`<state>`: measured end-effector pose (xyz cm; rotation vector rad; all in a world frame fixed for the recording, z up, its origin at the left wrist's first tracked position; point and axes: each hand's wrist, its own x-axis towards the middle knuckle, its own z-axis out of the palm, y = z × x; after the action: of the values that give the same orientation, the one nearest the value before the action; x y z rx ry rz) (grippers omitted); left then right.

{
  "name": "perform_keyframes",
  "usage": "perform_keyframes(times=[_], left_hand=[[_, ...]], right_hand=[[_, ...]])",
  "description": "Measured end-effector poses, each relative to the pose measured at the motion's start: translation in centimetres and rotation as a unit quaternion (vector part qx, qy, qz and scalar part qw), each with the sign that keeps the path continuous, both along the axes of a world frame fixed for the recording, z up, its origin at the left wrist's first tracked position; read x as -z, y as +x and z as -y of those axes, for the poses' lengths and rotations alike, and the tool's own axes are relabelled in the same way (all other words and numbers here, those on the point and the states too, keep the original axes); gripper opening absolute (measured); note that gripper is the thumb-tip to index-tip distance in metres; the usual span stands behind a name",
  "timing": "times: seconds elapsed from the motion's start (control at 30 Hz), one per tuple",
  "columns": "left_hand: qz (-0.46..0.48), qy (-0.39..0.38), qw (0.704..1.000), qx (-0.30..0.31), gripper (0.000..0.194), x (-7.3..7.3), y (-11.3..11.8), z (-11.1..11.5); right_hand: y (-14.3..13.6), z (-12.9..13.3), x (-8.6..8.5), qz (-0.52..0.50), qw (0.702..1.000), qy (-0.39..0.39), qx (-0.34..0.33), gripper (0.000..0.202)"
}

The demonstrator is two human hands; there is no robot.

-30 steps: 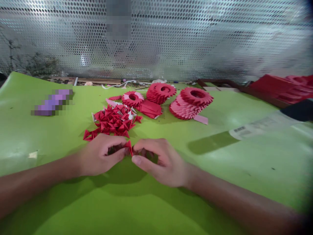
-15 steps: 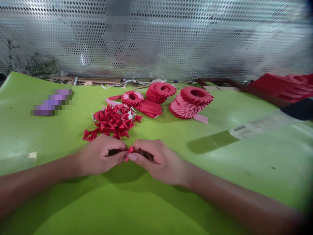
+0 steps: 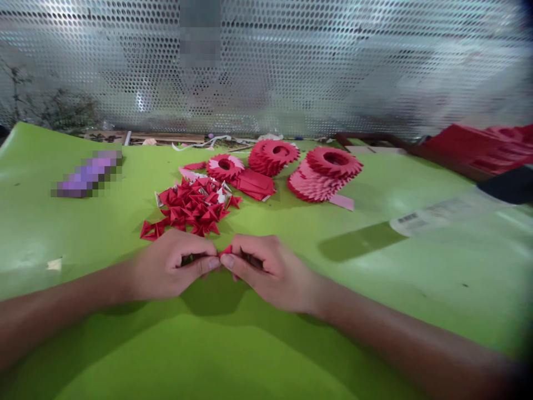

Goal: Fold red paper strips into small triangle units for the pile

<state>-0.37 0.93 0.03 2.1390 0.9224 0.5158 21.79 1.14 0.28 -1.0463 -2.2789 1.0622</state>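
Between my two hands is a small red paper piece [image 3: 226, 250], mostly covered by the fingertips. My left hand [image 3: 177, 264] pinches it from the left, thumb against forefinger. From the right, my right hand [image 3: 270, 272] pinches the same piece, its thumb at the lower edge. Just beyond my left hand lies a pile of folded red paper pieces [image 3: 194, 205], a few of them white. Behind the pile are a red and pink paper ring [image 3: 225, 165], a red ring stack [image 3: 273, 157] and a taller red and pink stack [image 3: 325, 173].
Flat red papers [image 3: 255, 184] lie by the rings. A blurred purple object [image 3: 87, 173] is at the left of the green table [image 3: 208, 355]. A clear plastic sleeve [image 3: 437, 214] and red paper stacks [image 3: 478, 145] are at the right. A perforated metal sheet [image 3: 266, 72] stands behind.
The red piece has turned between my fingers and less of it shows. My right hand has shifted very slightly. The things on the table keep their places.
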Motion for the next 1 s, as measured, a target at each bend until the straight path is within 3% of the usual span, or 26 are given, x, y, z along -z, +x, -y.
perform_keyframes(times=[0.23,0.37,0.73,1.0], left_hand=[[-0.035,0.053,0.997,0.033,0.028,0.5,-0.24,0.29],[-0.017,0.078,0.996,0.039,0.029,0.5,-0.2,0.3],[-0.009,0.01,1.0,-0.005,0.037,-0.17,-0.06,0.24],[-0.033,0.097,0.994,0.045,0.032,0.64,-0.37,0.47]], right_hand=[[0.06,0.02,0.02,-0.007,0.997,0.075,-0.017,0.032],[0.21,-0.03,0.15,-0.011,0.997,0.064,-0.031,0.032],[0.23,0.06,0.15,-0.002,0.997,0.073,-0.016,0.025],[0.36,0.08,-0.15,0.006,0.996,0.082,-0.045,0.03]])
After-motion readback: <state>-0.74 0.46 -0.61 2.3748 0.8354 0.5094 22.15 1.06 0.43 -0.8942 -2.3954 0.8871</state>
